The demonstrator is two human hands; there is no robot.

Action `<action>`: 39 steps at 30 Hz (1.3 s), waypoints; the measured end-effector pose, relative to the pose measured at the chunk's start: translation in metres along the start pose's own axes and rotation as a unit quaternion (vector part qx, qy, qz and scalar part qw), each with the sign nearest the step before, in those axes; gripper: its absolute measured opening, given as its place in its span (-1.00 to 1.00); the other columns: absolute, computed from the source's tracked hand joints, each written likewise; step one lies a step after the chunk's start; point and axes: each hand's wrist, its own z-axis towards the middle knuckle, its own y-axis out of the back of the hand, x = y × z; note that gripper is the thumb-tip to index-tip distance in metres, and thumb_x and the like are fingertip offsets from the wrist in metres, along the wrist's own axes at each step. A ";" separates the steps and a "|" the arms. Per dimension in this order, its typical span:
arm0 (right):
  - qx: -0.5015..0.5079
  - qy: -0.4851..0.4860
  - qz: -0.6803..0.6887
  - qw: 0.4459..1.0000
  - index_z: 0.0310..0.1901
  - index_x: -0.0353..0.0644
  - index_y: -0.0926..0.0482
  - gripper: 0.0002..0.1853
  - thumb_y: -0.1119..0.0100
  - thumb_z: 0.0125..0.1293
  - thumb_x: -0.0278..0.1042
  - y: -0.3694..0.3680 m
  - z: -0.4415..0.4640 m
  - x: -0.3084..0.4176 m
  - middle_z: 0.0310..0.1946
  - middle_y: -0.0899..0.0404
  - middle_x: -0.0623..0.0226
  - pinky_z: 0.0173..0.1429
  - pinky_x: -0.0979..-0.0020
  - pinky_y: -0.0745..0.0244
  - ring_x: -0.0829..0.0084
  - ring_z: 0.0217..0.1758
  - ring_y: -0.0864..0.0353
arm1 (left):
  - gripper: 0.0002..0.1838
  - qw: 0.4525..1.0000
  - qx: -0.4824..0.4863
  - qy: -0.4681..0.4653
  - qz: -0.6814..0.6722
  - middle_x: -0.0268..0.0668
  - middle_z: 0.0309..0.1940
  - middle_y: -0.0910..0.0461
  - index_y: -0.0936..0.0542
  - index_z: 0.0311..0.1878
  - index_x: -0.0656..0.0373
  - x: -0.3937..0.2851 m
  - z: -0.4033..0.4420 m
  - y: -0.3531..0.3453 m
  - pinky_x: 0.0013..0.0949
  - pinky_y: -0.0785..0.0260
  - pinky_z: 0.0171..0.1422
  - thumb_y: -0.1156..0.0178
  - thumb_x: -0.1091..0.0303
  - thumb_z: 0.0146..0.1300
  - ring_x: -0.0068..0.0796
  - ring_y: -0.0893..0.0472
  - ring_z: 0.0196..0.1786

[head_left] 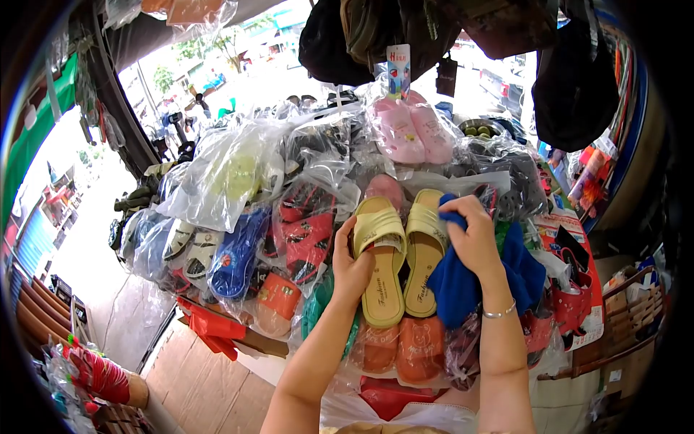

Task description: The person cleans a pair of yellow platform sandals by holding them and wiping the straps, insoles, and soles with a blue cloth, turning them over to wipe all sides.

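The yellow sandals (383,286) sit between the left fingers (345,235), gripping one side, and right fingers (457,206), pinching blue cloth (455,286).

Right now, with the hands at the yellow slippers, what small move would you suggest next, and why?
I would probably draw the blue cloth over the nearer slipper's strap: the right hand already holds the cloth beside that slipper, while the left hand grips the other slipper.

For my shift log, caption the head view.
Left hand holds a yellow sandal; right hand holds a blue cloth by its mate, among bagged footwear.
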 end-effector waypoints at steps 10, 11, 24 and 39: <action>0.051 0.035 0.015 0.998 -0.19 -0.18 -0.62 -0.75 -0.14 0.06 -0.60 -0.008 -0.006 0.005 -0.21 -0.59 0.10 0.04 0.13 -0.53 0.03 -0.02 -0.61 | -0.28 1.000 0.005 0.008 -0.009 -0.14 0.25 -0.45 -0.26 0.43 0.31 -0.002 -0.002 0.000 -0.40 -0.36 0.29 0.01 0.74 0.10 -0.36 -0.48 0.27; 0.043 0.022 -0.030 0.998 -0.19 -0.17 -0.62 -0.75 -0.14 0.06 -0.60 -0.010 -0.007 -0.003 -0.20 -0.60 0.11 0.04 0.13 -0.54 0.03 -0.03 -0.61 | -0.28 1.000 0.005 0.010 -0.009 -0.14 0.25 -0.45 -0.26 0.43 0.31 -0.002 -0.002 0.000 -0.40 -0.36 0.29 0.01 0.74 0.10 -0.36 -0.48 0.27; 0.069 0.040 -0.067 0.995 -0.16 -0.11 -0.66 -0.73 -0.16 0.08 -0.58 -0.025 -0.017 0.014 -0.21 -0.61 0.19 0.06 0.18 -0.54 0.04 -0.07 -0.62 | -0.27 1.000 0.000 -0.007 0.000 -0.15 0.24 -0.45 -0.25 0.44 0.29 0.001 0.000 -0.001 -0.43 -0.39 0.23 0.03 0.75 0.10 -0.39 -0.50 0.22; 0.012 0.088 0.007 0.996 -0.02 -0.10 -0.60 -0.58 -0.22 0.03 -0.63 -0.038 -0.022 0.038 -0.06 -0.57 0.17 0.11 0.14 -0.55 0.03 0.06 -0.59 | -0.26 0.999 -0.006 0.021 -0.029 -0.17 0.22 -0.47 -0.25 0.45 0.26 -0.011 -0.005 -0.003 -0.49 -0.44 0.09 0.04 0.77 0.11 -0.44 -0.54 0.14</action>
